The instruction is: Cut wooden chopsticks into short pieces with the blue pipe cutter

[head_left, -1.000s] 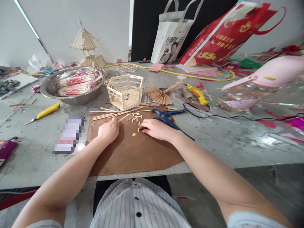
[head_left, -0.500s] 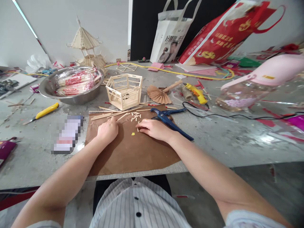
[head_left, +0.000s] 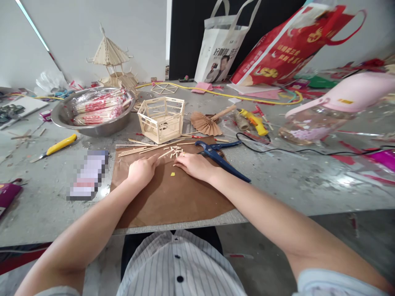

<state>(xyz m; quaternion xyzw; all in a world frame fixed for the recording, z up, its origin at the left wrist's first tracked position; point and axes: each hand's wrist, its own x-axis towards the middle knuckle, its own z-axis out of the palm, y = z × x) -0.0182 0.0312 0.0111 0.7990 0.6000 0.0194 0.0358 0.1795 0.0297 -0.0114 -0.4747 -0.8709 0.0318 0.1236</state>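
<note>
My left hand [head_left: 142,168] is closed on a thin wooden stick [head_left: 166,153] that points up and to the right over the brown mat [head_left: 179,201]. Opposite it, my right hand [head_left: 193,165] pinches a short stick piece [head_left: 175,165] at its fingertips. Several short cut pieces [head_left: 176,150] lie just beyond the fingertips. Longer sticks [head_left: 132,151] rest along the mat's back edge. A hexagonal stick frame [head_left: 162,121] stands behind them. The blue cutter [head_left: 219,158] lies to the right of my right hand. A small yellow scrap [head_left: 173,174] is between my wrists.
At left are a metal bowl [head_left: 101,130] of packaged sticks, a yellow knife [head_left: 61,144] and a phone [head_left: 88,174]. Behind stand a stick pagoda [head_left: 111,53] and two bags. At right are a yellow glue gun [head_left: 254,122], its black cable and a pink-lidded bottle [head_left: 324,119].
My left hand has moved slightly right with its stick, closer to the short pieces. My right hand has shifted a little left and away from me, with the short piece at its fingertips.
</note>
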